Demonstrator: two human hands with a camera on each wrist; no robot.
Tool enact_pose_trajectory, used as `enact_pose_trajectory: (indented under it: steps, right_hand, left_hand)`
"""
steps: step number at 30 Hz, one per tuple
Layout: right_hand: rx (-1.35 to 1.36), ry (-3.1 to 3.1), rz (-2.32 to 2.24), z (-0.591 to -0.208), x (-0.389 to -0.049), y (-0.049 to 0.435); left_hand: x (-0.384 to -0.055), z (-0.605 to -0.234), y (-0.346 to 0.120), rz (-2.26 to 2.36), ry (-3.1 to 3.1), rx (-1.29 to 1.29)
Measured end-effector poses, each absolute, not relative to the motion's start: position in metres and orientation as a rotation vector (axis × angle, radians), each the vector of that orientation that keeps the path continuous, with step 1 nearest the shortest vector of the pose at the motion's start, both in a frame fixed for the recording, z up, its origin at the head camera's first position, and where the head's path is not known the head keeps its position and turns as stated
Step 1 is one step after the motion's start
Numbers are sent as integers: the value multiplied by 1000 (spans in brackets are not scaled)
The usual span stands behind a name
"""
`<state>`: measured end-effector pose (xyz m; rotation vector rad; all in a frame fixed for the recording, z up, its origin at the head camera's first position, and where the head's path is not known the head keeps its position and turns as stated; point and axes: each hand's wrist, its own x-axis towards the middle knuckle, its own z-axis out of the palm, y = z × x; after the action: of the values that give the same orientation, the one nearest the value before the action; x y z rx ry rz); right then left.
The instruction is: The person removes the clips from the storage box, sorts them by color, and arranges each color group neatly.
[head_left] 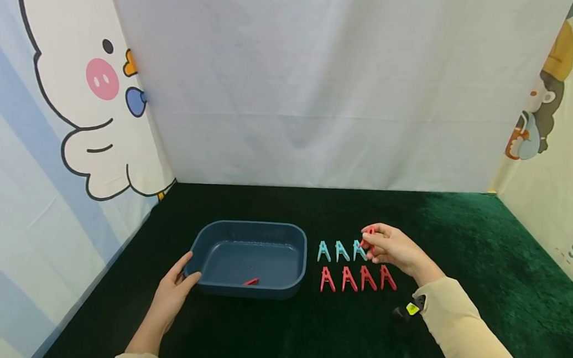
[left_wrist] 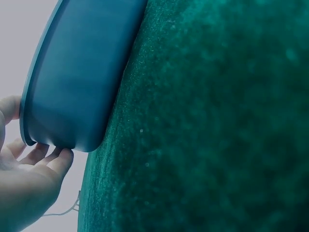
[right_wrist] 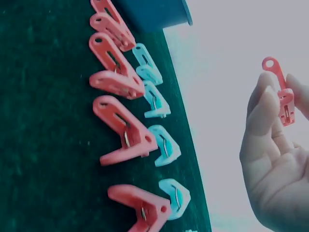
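Note:
My left hand (head_left: pixel 171 293) grips the left front corner of a dark blue plastic basin (head_left: pixel 268 293), thumb at the rim and fingers against the outer wall in the left wrist view. One red clothespin (head_left: pixel 251 281) lies inside the basin near its front wall. My right hand (head_left: pixel 393 250) pinches another red clothespin (right_wrist: pixel 286 104) between thumb and fingers, raised above the cloth. Beneath and beside that hand stand a back row of light blue clothespins (head_left: pixel 341 251) and a front row of several red clothespins (head_left: pixel 367 278). The hand partly covers the right end of the blue row.
Dark green plush cloth (head_left: pixel 275 333) covers the table. A white curtain (head_left: pixel 313 81) hangs behind it, with a cartoon-printed sheet (head_left: pixel 59 146) at the left and another printed sheet (head_left: pixel 559 209) at the right. The basin stands left of the clothespin rows.

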<state>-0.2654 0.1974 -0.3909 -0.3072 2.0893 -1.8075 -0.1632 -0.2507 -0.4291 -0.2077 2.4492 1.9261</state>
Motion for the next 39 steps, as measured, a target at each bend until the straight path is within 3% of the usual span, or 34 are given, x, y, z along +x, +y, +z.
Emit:
enact_pose_trajectory:
  steps: [22, 39]
  right_hand:
    - [-201, 2241, -1623, -403, -258, 248]
    - [-90, 2475, -1279, -411, -253, 259]
  left_hand:
    - [-164, -431, -250, 1949, 2460, -184]
    - [-166, -432, -250, 1937, 2467, -189]
